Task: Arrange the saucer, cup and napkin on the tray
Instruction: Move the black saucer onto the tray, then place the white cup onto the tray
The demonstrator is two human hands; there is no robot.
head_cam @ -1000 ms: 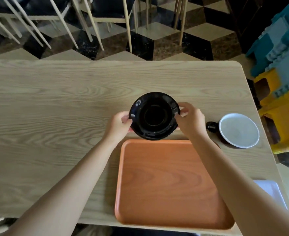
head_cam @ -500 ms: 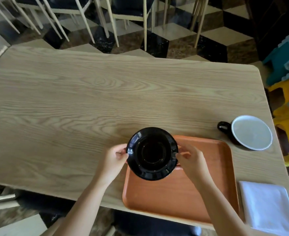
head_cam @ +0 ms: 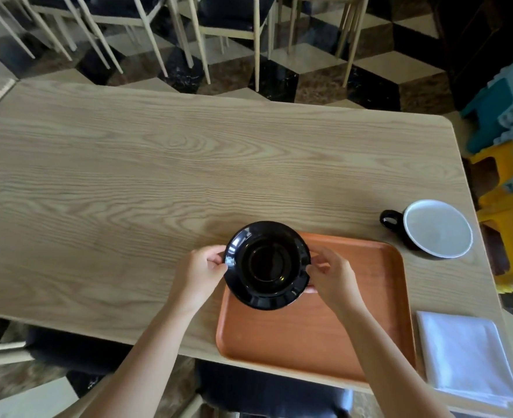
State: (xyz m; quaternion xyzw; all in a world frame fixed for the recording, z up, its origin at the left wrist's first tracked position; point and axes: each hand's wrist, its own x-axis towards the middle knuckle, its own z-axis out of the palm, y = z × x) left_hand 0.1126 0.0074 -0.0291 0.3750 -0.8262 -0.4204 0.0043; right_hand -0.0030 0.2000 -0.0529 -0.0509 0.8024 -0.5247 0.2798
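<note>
Black saucer (head_cam: 267, 264) held in both hands over the far-left corner of the orange tray (head_cam: 324, 327).

Left hand (head_cam: 199, 271) pinches its rim at 9 o'clock, right hand (head_cam: 329, 274) at 3. Cup (head_cam: 430, 227) sits toward 2 o'clock on the table (head_cam: 128, 182); napkin (head_cam: 466, 354) beside the tray at 4.

Pale wood-grain tabletop (head_cam: 158, 164) before me. Beyond it, light-legged chairs (head_cam: 228, 28) on a cube-patterned floor (head_cam: 315, 76). Yellow and teal stools (head_cam: 508, 164) to my right.

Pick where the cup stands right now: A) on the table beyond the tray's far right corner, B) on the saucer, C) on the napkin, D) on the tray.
A: the cup stands on the bare table, outside the tray, while both hands hold the saucer.
</note>
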